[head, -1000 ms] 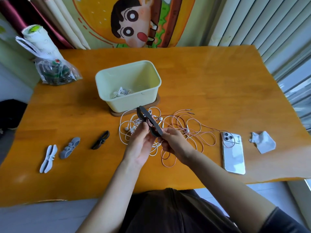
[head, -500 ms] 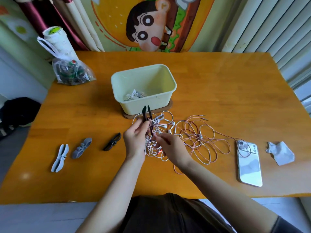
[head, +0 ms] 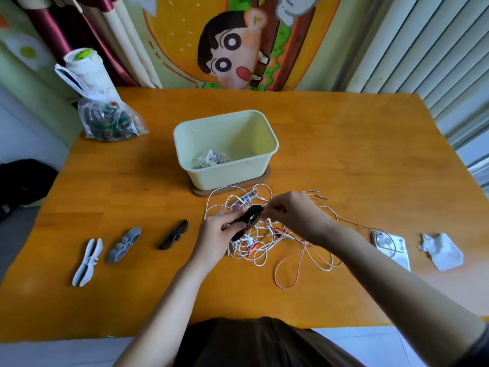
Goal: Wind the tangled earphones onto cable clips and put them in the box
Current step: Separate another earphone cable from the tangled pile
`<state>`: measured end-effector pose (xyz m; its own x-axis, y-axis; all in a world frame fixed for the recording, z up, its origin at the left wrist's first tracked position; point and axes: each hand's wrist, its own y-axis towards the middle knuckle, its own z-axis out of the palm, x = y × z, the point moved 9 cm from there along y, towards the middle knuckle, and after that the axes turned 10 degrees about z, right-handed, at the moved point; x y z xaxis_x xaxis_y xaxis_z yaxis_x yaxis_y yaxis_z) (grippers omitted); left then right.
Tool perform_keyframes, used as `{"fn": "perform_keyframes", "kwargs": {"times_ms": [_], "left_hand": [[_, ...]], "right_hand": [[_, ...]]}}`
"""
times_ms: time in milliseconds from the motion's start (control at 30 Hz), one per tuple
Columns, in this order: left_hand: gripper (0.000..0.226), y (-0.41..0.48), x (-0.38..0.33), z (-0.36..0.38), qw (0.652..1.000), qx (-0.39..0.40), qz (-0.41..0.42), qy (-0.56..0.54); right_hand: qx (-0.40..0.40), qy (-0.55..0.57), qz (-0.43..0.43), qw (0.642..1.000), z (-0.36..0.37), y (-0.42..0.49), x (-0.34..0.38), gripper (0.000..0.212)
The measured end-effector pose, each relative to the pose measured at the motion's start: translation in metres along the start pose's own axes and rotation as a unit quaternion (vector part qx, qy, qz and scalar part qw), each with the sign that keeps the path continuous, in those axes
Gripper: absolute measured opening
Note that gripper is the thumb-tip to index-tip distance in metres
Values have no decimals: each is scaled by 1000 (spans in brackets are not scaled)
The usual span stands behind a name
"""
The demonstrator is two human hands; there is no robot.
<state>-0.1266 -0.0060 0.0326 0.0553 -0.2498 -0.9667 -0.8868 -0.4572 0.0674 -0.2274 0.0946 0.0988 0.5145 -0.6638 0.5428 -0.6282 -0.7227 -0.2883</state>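
Observation:
A tangle of white and pink earphone cables (head: 267,242) lies on the wooden table in front of the pale yellow box (head: 267,157). My left hand (head: 217,234) grips a black cable clip (head: 247,219) just above the tangle. My right hand (head: 293,215) pinches the clip's upper end, fingers curled; a thin cable may be between them, but it is too small to tell. Inside the box lies a wound bundle of earphones (head: 210,160). Three spare clips lie to the left: a black one (head: 174,234), a grey one (head: 124,245) and a white one (head: 87,262).
A white phone (head: 394,247) lies right of the cables, with a pink cable across it. A crumpled tissue (head: 440,251) sits further right. A plastic bag (head: 105,120) with a paper roll stands at the back left corner. The box rests on a wooden coaster (head: 264,176).
The black clip has gone from upright to lying tilted in my left hand. My right hand has risen from the tangle to the clip's upper end. The camera view has shifted.

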Motion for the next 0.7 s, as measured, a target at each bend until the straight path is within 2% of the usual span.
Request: {"fn": "perform_keyframes", "kwargs": {"times_ms": [100,400,500,600,700], "left_hand": [[38,5,-3,0,999,11,-8,-31],[34,12,0,5,995,93,-30,-20],[32,10,-5,7,990,91,-38,-97],[32,7,-7,13,973,78,-61,-207],[33,7,-8,18,948,39,-90,-303]], "right_hand": [[-28,9,-16,999,-11,1,3,18],[-112,30,-31,993,-17,0,-1,16],[-114,76,0,991,-20,7,-9,16],[-61,162,38,984,-15,16,-18,20],[-15,269,60,961,-6,22,-22,22]]}}
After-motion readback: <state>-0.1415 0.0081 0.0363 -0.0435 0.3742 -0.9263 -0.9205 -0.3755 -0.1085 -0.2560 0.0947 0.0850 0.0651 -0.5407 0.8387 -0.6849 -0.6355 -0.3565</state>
